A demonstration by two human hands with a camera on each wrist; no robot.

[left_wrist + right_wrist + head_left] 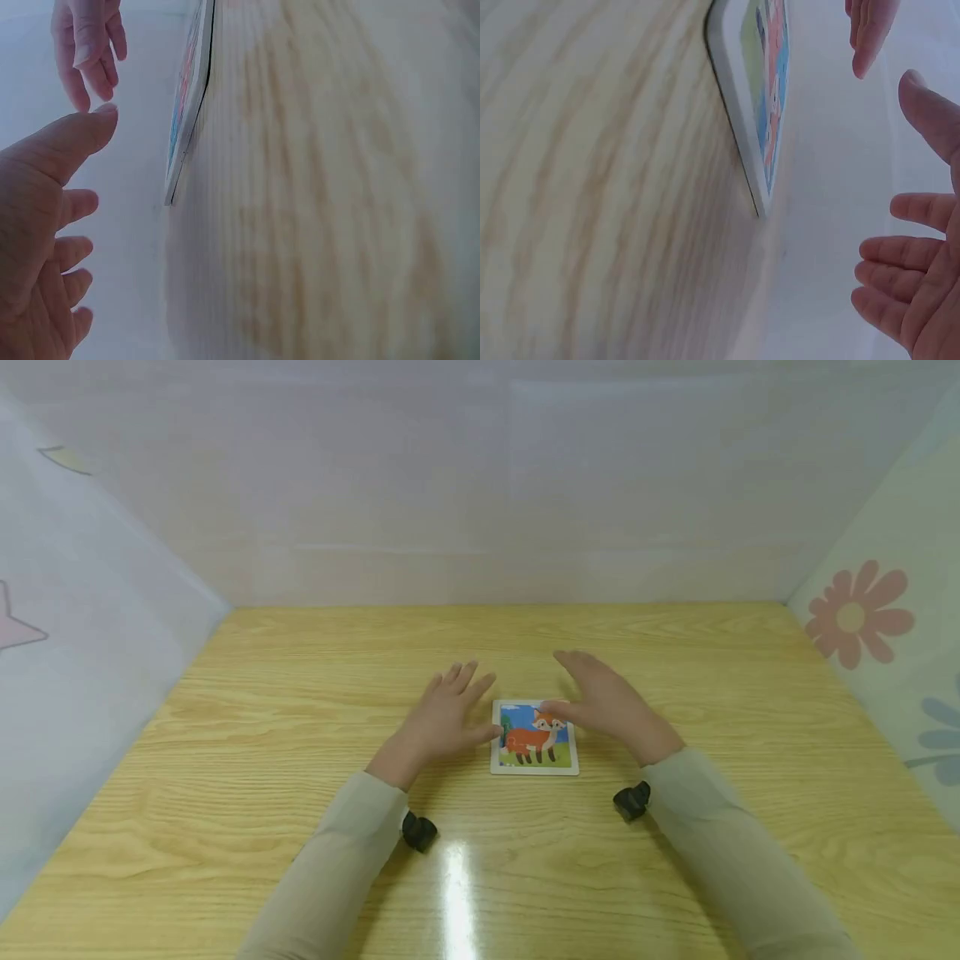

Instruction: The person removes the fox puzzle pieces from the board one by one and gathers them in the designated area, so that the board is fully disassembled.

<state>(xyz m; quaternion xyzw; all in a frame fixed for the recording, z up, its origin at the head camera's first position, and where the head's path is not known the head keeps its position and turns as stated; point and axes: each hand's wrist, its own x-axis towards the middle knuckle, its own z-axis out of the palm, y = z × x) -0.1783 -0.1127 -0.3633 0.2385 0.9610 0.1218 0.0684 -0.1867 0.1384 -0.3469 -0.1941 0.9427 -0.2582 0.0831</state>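
Note:
A square fox picture puzzle (531,752) with a white border lies flat on the wooden table (300,693). To its left hovers my left hand (446,718), fingers spread, the thumb over the puzzle's left edge in the head view. On the other side is my right hand (607,702), its thumb over the upper right part of the picture. Both wrist views show the hands above the tabletop and apart from the puzzle (187,112). Neither hand holds anything. In the right wrist view the puzzle's thick pale rim (739,112) shows from the side.
A pale cloth wall (480,485) stands behind the table. The right side wall carries a pink flower print (851,617), the left one a star print (18,622). Black wrist cameras (418,832) hang below both sleeves. Light glares on the front tabletop.

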